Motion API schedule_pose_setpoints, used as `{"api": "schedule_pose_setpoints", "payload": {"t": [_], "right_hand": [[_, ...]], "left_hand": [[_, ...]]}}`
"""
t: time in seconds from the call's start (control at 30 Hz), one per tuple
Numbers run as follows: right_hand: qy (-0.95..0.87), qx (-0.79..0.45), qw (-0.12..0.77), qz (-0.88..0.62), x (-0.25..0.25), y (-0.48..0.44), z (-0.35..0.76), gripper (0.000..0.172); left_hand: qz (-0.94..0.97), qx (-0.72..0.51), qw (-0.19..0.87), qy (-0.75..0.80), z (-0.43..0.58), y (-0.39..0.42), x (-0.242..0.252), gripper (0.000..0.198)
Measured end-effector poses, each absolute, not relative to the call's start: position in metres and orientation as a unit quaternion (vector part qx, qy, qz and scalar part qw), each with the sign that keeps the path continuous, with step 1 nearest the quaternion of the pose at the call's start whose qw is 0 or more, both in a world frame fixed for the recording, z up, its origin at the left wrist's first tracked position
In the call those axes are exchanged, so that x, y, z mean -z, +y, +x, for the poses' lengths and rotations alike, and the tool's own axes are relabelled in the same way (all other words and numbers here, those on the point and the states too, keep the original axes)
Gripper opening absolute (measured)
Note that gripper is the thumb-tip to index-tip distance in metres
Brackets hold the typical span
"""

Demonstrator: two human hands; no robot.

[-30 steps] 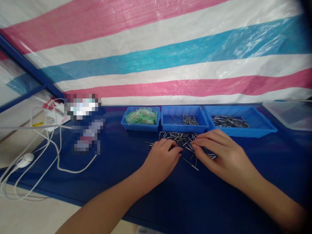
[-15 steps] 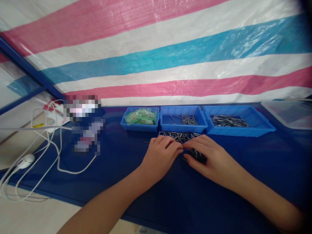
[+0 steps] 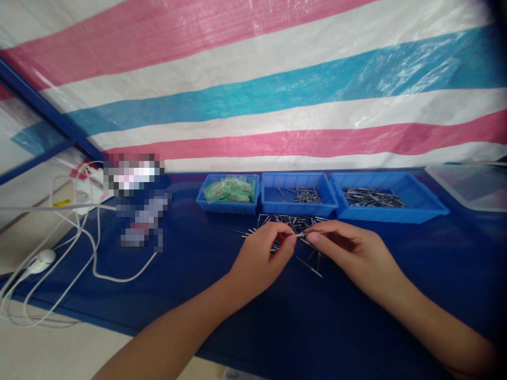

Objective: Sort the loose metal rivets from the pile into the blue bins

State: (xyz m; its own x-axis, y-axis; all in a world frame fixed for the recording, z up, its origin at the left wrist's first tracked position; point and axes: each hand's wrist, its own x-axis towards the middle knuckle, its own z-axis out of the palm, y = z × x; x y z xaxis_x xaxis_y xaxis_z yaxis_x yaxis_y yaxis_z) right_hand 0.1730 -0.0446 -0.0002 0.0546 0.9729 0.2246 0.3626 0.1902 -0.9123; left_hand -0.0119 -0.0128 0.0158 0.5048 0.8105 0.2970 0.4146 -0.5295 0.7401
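pinching one metal pin (image 3: 300,235) between both hands over a loose pile (image 3: 291,220)

your left hand (image 3: 261,253) has thumb and forefinger closed on one end of the metal pin; your right hand (image 3: 358,250) has thumb and fingertips closed on the other. the pin lies roughly level across the small gap between your fingertips, in front of the middle bin. the grip is a light pinch on both sides, with your palms turned inward.

beneath and behind your fingers, the loose pile of similar pins is spread on the dark blue table (image 3: 356,332), partly hidden by your hands. a single stray pin (image 3: 310,267) lies on your side of it.

three blue bins stand in a row beyond the pile. the left bin (image 3: 227,208) holds green packets (image 3: 232,189); any print on them is too small to read. the middle bin (image 3: 297,208) and the right bin (image 3: 396,214) each hold metal pins. at far right you have a clear plastic container (image 3: 467,190).

at your left, white cables (image 3: 97,253) loop over the table edge. a yellow label (image 3: 61,202) sits among them, its wording illegible. two items near the cables are pixelated, so markings there cannot be read. a striped sheet (image 3: 253,100) in pink, white and blue hangs behind the bins.
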Motion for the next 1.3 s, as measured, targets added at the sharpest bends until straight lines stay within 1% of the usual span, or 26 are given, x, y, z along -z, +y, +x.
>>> {"api": "schedule_pose_setpoints", "payload": {"t": [0.1, 0.27, 0.5, 0.67, 0.77, 0.87, 0.97, 1.1, 1.2, 1.3], "right_hand": [[-0.605, -0.303, 0.495, -0.545, -0.001, -0.046, 0.173, 0.018], [-0.675, -0.247, 0.453, -0.527, -0.002, -0.049, 0.173, 0.015], [-0.718, -0.200, 0.453, -0.490, -0.007, -0.051, 0.171, 0.006], [-0.725, -0.184, 0.454, -0.485, -0.008, -0.051, 0.175, 0.009], [-0.737, -0.193, 0.430, -0.484, -0.006, -0.048, 0.176, 0.009], [-0.749, -0.190, 0.401, -0.492, -0.007, -0.044, 0.181, 0.013], [-0.740, -0.125, 0.397, -0.528, -0.012, -0.039, 0.194, 0.015], [-0.668, 0.019, 0.399, -0.628, -0.019, -0.033, 0.227, 0.017], [-0.632, 0.118, 0.339, -0.687, -0.018, -0.030, 0.249, 0.022], [-0.641, 0.171, 0.299, -0.685, -0.014, -0.028, 0.255, 0.022]], "left_hand": [[0.836, -0.302, 0.307, 0.340, -0.011, -0.013, -0.013, 0.011], [0.841, -0.304, 0.325, 0.307, -0.009, -0.013, -0.010, 0.017], [0.825, -0.323, 0.347, 0.307, -0.009, -0.010, -0.005, 0.012], [0.799, -0.370, 0.342, 0.327, -0.012, -0.010, -0.007, 0.010], [0.803, -0.385, 0.324, 0.319, -0.013, -0.010, -0.008, 0.012], [0.819, -0.372, 0.297, 0.321, -0.014, -0.010, -0.010, 0.014], [0.845, -0.323, 0.256, 0.341, -0.016, -0.009, -0.012, 0.020], [0.883, -0.249, 0.174, 0.358, -0.019, -0.008, -0.013, 0.015], [0.894, -0.207, 0.129, 0.375, -0.019, -0.008, -0.011, 0.018], [0.898, -0.183, 0.095, 0.389, -0.021, -0.007, -0.011, 0.021]]}}
